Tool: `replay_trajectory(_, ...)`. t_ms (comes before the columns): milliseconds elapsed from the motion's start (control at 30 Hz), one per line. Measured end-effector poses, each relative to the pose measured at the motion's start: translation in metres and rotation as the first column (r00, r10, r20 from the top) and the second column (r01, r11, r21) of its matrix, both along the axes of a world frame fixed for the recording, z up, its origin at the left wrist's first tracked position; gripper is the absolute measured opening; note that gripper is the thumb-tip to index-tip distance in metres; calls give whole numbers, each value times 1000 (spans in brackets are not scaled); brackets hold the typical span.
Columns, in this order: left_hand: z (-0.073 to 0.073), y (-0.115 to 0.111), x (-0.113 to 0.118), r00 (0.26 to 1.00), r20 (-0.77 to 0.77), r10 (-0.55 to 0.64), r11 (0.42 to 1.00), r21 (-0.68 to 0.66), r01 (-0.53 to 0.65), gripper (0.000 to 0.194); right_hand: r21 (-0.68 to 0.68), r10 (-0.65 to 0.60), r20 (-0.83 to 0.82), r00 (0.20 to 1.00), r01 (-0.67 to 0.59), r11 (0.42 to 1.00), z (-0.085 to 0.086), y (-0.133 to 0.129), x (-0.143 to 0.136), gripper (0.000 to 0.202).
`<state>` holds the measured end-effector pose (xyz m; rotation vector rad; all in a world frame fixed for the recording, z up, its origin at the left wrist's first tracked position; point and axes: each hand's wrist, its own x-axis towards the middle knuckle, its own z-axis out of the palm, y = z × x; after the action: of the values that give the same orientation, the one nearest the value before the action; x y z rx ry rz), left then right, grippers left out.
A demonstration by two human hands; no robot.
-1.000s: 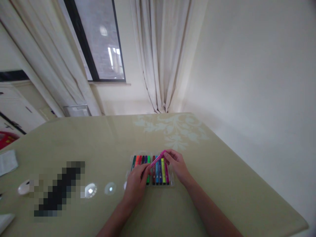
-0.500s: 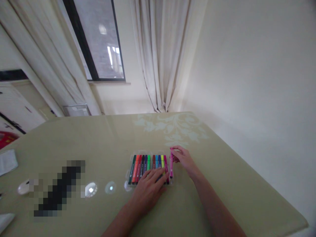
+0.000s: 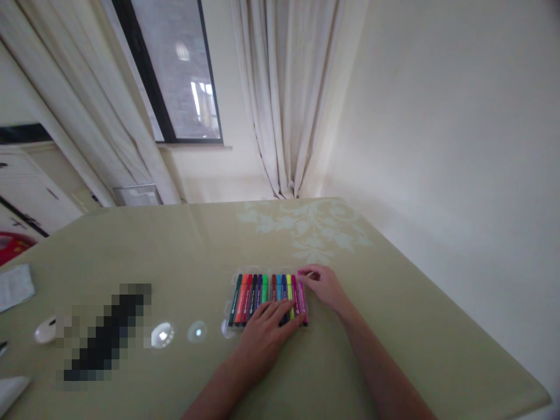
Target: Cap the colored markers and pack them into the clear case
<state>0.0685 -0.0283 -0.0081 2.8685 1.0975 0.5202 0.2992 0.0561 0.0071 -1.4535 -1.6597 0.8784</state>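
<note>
A clear plastic case (image 3: 227, 308) lies on the table with several coloured markers side by side in it, from a dark green marker (image 3: 235, 300) on the left to a yellow marker (image 3: 289, 286) near the right. My left hand (image 3: 268, 333) rests across the lower part of the row, fingers outstretched, hiding the lower ends of the middle markers. At the right end of the row, my right hand (image 3: 324, 286) pinches the upper end of a pink marker (image 3: 301, 293). That marker lies alongside the magenta one, and the thumb of my left hand reaches its lower part.
The pale green tabletop (image 3: 175, 245) meets a white wall on the right. To the left are a white computer mouse (image 3: 45, 331), a blurred-out dark object (image 3: 107, 335) and a folded white cloth or paper (image 3: 16, 287). Curtains (image 3: 284, 87) hang behind the table.
My right hand has brought the pink marker left and down, from beside the case to the right end of the row. My left thumb has shifted slightly right, towards it.
</note>
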Motion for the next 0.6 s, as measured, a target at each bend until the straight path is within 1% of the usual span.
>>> replay_trajectory(133, 1, -1, 1, 1000, -1, 6, 1000, -5, -6, 60, 79, -36, 55, 998, 32, 996, -1, -1, -2, 19)
replay_trajectory(233, 2, -1, 1, 1000, -6, 2, 1000, -9, -2, 59, 106, -40, 84, 996, 31, 994, -2, 0, -3, 14)
replay_trajectory(433, 1, -2, 1, 999, 34, 10, 1000, -8, -10, 59, 82, -30, 105, 994, 21, 996, -3, -1, -3, 15)
replay_trajectory(600, 1, -2, 2, 1000, 19, 8, 1000, -4, -8, 61, 63, -23, 109, 994, 16, 998, -4, -2, -3, 14)
